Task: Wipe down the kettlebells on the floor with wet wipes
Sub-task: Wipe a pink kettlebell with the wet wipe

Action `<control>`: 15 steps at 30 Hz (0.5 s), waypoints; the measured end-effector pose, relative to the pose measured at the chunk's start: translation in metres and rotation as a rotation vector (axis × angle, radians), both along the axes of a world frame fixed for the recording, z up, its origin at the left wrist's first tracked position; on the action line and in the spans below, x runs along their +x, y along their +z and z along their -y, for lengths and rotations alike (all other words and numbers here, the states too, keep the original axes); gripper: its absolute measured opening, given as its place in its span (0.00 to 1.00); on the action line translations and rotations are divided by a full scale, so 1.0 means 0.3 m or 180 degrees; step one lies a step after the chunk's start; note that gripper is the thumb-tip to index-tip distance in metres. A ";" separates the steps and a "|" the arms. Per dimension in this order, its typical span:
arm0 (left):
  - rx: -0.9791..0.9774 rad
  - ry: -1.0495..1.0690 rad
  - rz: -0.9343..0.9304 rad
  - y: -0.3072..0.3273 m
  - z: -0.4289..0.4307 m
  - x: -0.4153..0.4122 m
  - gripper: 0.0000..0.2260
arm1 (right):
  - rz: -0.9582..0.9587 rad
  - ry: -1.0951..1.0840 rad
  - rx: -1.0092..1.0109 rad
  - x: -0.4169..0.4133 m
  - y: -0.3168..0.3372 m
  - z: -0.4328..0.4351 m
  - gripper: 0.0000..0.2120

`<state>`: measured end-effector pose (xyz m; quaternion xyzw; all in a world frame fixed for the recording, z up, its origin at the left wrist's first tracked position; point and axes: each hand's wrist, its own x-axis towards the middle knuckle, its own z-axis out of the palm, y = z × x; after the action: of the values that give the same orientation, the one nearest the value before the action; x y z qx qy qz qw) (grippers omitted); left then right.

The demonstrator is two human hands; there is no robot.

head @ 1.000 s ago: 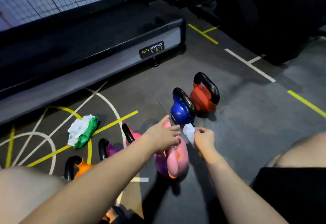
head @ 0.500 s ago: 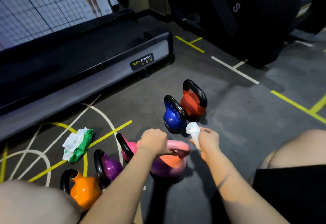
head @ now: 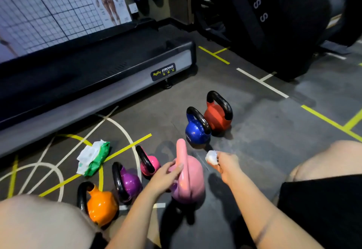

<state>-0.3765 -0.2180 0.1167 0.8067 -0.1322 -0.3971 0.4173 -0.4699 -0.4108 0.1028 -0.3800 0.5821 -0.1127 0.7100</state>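
The person is crouching over a dark gym floor (head: 254,150), both knees showing at the near edges of the view. The left hand (head: 164,178) is resting against the handle of the pale pink kettlebell (head: 188,182), fingers loosely curled round the handle's lower part, the grip partly closed on it rather than clamped. That kettlebell is standing upright on the floor, near and centre, with its handle pointing away from the camera.

The right hand (head: 225,163) is hovering just right of the pink handle, apart from it, its grip pinching a crumpled white wet wipe (head: 211,157) between the fingertips.

Farther off, the blue kettlebell (head: 195,133) and the red kettlebell (head: 218,117) are standing side by side, touching or nearly so. To the left, the small magenta kettlebell (head: 149,162), the purple kettlebell (head: 129,184) and the orange kettlebell (head: 100,205) are lying in a diagonal row running towards the near left. A green and white wipes packet (head: 94,157) is lying on the yellow floor markings left of that row. A treadmill (head: 98,76) labelled BODY STRONG is sitting along the far left.
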 end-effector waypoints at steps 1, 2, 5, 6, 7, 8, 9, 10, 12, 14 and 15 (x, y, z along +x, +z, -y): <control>-0.0069 -0.0018 0.0000 -0.006 -0.005 -0.022 0.23 | -0.0018 0.0069 0.0017 0.001 0.000 -0.013 0.19; -0.0138 -0.0020 -0.0027 -0.022 -0.008 -0.045 0.28 | 0.0052 0.0109 0.0088 0.001 0.007 -0.029 0.18; -0.0124 0.0004 0.0047 -0.065 0.000 -0.097 0.37 | 0.0094 0.0160 0.0050 0.001 0.003 -0.059 0.14; -0.0064 -0.0015 0.0071 -0.062 0.004 -0.106 0.38 | 0.0014 0.0098 -0.0003 0.004 0.003 -0.067 0.12; -0.0015 -0.0028 0.0087 -0.049 0.009 -0.114 0.38 | 0.0010 -0.0017 -0.0035 0.008 0.002 -0.074 0.09; 0.0053 -0.0019 0.0092 -0.043 0.011 -0.119 0.38 | 0.0045 -0.0083 -0.0071 0.016 0.000 -0.080 0.09; 0.0082 -0.0014 0.0122 -0.040 0.013 -0.121 0.38 | 0.0116 -0.0127 -0.0124 0.026 -0.005 -0.088 0.10; 0.0108 -0.0022 0.0152 -0.038 0.014 -0.123 0.36 | 0.0138 -0.0152 -0.0213 0.037 -0.012 -0.093 0.11; -0.0006 -0.0094 0.0316 -0.045 0.015 -0.126 0.34 | 0.0106 -0.0160 -0.0518 0.048 -0.015 -0.105 0.12; -0.0198 -0.0193 0.0530 -0.066 0.016 -0.119 0.32 | 0.0101 -0.0121 -0.0776 0.055 -0.023 -0.115 0.11; -0.0197 -0.0230 0.0607 -0.077 0.016 -0.112 0.32 | 0.0156 -0.0081 -0.0842 0.060 -0.027 -0.121 0.10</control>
<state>-0.4102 -0.2227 0.0936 0.8222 -0.2126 -0.3290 0.4129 -0.4518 -0.3745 0.0948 -0.4600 0.5495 -0.2066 0.6662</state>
